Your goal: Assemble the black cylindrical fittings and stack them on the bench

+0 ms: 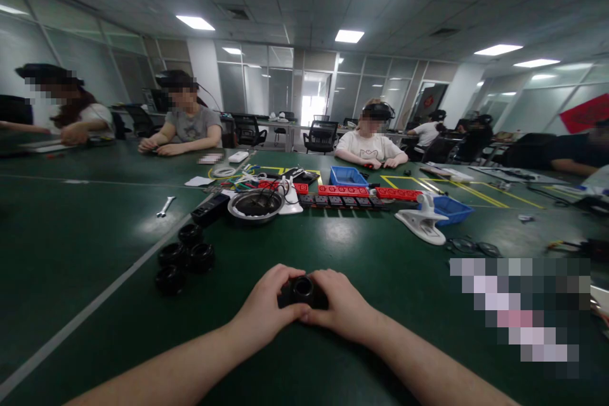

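Left hand [266, 307] and right hand [340, 307], knuckles up, grip one black ring [302, 288] together.

Green table [361, 247], black rings [184, 257], metal bowl [255, 205], wrench [165, 206], blue bins [347, 176]

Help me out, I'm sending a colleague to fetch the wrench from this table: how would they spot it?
Start at the big green table and look to its left half, past the white line that runs across it. The small silver wrench lies flat on the bare green surface, left of the round metal bowl. Unlike the cluster of black rings nearer the camera, it is slim, shiny and lies alone.
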A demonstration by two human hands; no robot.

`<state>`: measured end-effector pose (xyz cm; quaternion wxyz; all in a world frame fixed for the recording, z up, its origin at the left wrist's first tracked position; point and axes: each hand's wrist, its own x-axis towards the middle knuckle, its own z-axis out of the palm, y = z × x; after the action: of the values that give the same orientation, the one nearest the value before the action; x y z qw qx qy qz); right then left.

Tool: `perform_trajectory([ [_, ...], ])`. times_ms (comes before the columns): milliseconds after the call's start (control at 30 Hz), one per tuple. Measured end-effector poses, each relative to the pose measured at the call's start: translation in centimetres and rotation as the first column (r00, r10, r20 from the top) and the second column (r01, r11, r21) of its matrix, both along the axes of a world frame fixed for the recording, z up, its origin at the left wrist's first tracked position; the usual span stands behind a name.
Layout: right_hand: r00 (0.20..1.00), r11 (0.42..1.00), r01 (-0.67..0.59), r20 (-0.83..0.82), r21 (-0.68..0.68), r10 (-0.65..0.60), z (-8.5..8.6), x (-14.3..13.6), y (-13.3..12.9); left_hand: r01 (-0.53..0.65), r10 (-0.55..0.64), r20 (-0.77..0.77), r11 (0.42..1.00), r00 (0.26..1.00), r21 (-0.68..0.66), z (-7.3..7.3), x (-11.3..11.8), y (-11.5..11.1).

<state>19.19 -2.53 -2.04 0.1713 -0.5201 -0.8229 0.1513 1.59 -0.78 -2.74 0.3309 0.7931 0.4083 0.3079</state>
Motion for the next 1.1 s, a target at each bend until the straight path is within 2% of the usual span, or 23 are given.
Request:
perform_trajectory([
  [167,0.973,0.973,-0.21,-0.121,-0.098,0.198,0.3,1.5,0.9,0.065,-0.065,-0.015,0.997,0.998,-0.036,0.1,-0.1,0.1],
  [367,0.95,0.953,-0.272,-0.194,-0.137,0.243,0.0,2.1,1.7,0.093,-0.093,-0.007,0.994,0.996,-0.06,0.1,-0.1,0.2],
  [533,0.968,0.968,-0.199,-0.184,-0.154,0.17,-0.5,1.8,1.5,0.123,-0.123,0.004,0.992,0.992,-0.026,0.4,0.1,-0.2],
  [700,1.0,1.0,0.003,0.025,-0.001,-0.003,-0.5,0.3,0.3,-0.006,0.006,-0.04,1.0,0.999,0.004,0.2,0.2,-0.4],
  [833,0.996,0.998,0.015,0.091,0.064,-0.021,-0.1,-0.1,-0.1,-0.006,0.006,-0.033,1.0,0.999,0.004,0.1,0.1,-0.2],
  [933,0.997,0.997,-0.076,0.017,-0.01,0.076,0.3,0.7,0.2,0.055,-0.055,-0.018,0.998,0.998,-0.005,0.1,0.0,-0.1],
  [1033,0.976,0.973,-0.214,-0.065,-0.088,0.208,0.6,1.7,0.8,0.116,-0.116,0.002,0.993,0.993,-0.01,0.1,-0.1,0.1],
  [1100,0.962,0.957,-0.265,-0.098,-0.117,0.254,0.6,2.1,1.2,0.125,-0.125,0.01,0.992,0.992,-0.022,0.0,-0.1,0.2],
])
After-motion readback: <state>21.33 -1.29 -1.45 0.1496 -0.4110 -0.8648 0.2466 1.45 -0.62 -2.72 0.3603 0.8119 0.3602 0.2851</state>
